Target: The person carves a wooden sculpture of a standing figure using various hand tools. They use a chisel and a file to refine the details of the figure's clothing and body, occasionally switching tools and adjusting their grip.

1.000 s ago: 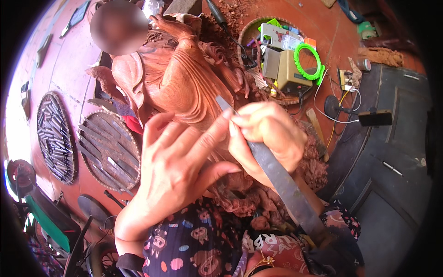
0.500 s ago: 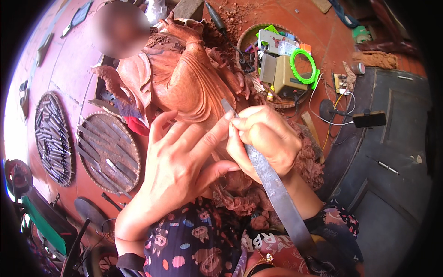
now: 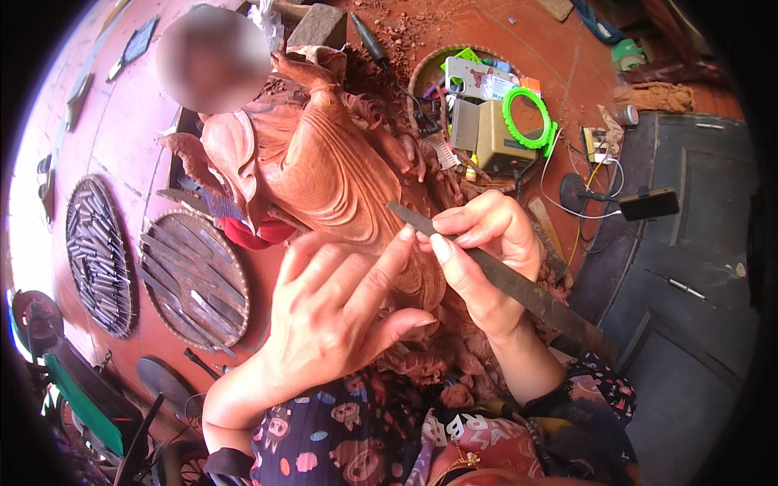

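Observation:
My right hand (image 3: 494,263) pinches a long, flat, dark metal file (image 3: 531,292) between thumb and fingers, close to its narrow tip. The file slants from the carving down toward my right side. My left hand (image 3: 328,312) is spread, its index fingertip at the file's edge near the tip and its thumb stretched out, gripping nothing. Beneath both hands lies a large reddish-brown wood carving (image 3: 328,182) with flowing, draped folds. The file's tip is over these folds; whether it touches the wood I cannot tell. The carving's lower part is partly hidden by my hands.
Left on the tiled floor are a round tray (image 3: 239,279) of flat tools and an oval basket (image 3: 130,300) of many slim tools. Beyond my right hand stand a beige box (image 3: 498,138) and green ring (image 3: 509,113). A phone (image 3: 650,205) on a stand is farther right.
The file has turned, its lower end swinging up and rightward. My right hand has shifted from a fist-like hold to a thumb-and-finger pinch. My left hand stays near the tip.

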{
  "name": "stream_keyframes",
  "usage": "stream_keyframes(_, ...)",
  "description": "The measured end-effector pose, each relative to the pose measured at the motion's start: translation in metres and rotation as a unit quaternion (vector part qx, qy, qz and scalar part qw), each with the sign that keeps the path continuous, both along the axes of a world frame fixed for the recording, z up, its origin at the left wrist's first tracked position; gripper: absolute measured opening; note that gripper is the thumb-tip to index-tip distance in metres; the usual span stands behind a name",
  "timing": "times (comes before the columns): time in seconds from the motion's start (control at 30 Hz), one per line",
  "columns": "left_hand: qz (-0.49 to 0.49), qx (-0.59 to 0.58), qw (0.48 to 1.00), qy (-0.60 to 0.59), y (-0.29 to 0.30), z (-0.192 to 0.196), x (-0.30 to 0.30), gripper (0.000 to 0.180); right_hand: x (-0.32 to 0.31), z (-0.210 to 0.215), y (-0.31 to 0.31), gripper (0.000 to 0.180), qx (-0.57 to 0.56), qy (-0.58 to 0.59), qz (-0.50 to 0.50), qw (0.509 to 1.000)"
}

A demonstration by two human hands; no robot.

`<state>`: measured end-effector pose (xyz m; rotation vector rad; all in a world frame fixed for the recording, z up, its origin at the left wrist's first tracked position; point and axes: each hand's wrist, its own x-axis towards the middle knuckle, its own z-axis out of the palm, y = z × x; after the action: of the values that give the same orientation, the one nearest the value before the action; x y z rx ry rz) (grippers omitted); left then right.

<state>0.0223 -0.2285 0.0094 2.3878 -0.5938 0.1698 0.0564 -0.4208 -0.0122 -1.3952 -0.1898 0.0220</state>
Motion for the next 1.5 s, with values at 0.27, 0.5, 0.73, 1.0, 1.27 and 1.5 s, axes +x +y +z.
stream_keyframes(0.27, 0.008, 0.014, 0.999, 0.031, -0.002, -0.006, 0.005, 0.073, 0.011, -0.013, 0.005, 0.022, -0.015, -0.012, 0.012, 1.0)
stream_keyframes(0.5, 0.027, 0.012, 0.998, 0.046, 0.001, -0.007, 0.01, 0.075, 0.02, -0.014, 0.014, 0.021, -0.009, -0.015, 0.006, 1.0)
stream_keyframes(0.73, 0.002, 0.025, 0.999, 0.028, -0.001, -0.004, 0.008, 0.075, 0.013, -0.011, -0.001, 0.022, -0.008, 0.026, 0.027, 0.999)
stream_keyframes(1.0, -0.006, 0.043, 0.999, 0.013, -0.001, -0.005, 0.007, 0.077, 0.012, -0.013, 0.002, 0.024, -0.014, 0.005, 0.012, 1.0)
stream_keyframes(1.27, -0.026, 0.031, 0.999, 0.028, 0.0, -0.003, 0.003, 0.073, 0.007, -0.004, -0.006, 0.023, -0.096, -0.038, 0.035, 0.994)
stream_keyframes(1.5, -0.005, 0.095, 0.995, -0.024, 0.007, 0.009, 0.012, 0.073, 0.0, 0.015, -0.022, 0.02, -0.031, -0.018, 0.002, 0.999)
